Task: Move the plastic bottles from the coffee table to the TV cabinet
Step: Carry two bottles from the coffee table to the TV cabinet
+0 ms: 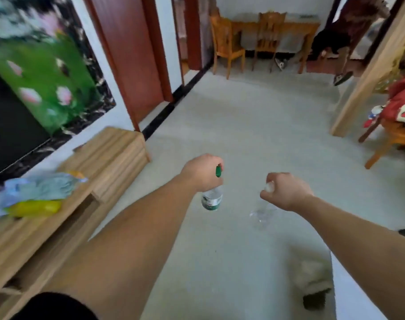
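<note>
A wooden TV cabinet [109,155] lines the left wall above pale floor [254,125]. Two bottles: left hand [202,173] grips the green-capped bottle [212,197], right hand [287,190] the clear bottle [261,213].

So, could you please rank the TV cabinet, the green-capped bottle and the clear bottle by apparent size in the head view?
1. TV cabinet, by far the largest.
2. and 3. Green-capped bottle and clear bottle: look alike, both partly hidden by the hands, so unranked.

The left hand [202,172] covers the neck of the green-capped bottle [212,199]. The clear bottle [261,214] under the right hand [285,190] is blurred. The TV cabinet [65,204] runs off the left edge, its bags [38,195] smeared.
</note>
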The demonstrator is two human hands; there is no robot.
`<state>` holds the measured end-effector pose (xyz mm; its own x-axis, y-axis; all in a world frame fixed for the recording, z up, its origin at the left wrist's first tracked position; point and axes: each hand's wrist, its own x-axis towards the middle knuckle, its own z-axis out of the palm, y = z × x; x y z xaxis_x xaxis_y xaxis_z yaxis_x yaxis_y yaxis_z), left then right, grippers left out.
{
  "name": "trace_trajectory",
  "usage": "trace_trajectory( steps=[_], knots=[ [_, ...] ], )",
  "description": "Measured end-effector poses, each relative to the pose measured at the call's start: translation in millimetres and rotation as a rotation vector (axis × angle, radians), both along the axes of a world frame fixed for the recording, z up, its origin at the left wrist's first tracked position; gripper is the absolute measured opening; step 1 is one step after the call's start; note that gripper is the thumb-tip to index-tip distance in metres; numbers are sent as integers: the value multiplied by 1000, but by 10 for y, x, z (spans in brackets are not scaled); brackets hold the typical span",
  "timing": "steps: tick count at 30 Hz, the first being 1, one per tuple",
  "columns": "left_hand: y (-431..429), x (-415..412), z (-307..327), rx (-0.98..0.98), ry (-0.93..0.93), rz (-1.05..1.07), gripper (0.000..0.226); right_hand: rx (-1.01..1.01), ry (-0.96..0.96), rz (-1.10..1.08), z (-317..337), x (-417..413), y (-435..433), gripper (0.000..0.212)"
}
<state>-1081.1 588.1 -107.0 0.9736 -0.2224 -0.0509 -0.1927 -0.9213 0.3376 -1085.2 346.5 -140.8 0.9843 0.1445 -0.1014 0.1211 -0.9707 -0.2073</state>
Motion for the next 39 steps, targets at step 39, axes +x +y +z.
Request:
trace_trajectory(
  steps=[39],
  knots=[
    [1672, -1592, 54, 284, 123, 828, 24, 2, 14, 946, 520, 540, 2645, 27]
  ],
)
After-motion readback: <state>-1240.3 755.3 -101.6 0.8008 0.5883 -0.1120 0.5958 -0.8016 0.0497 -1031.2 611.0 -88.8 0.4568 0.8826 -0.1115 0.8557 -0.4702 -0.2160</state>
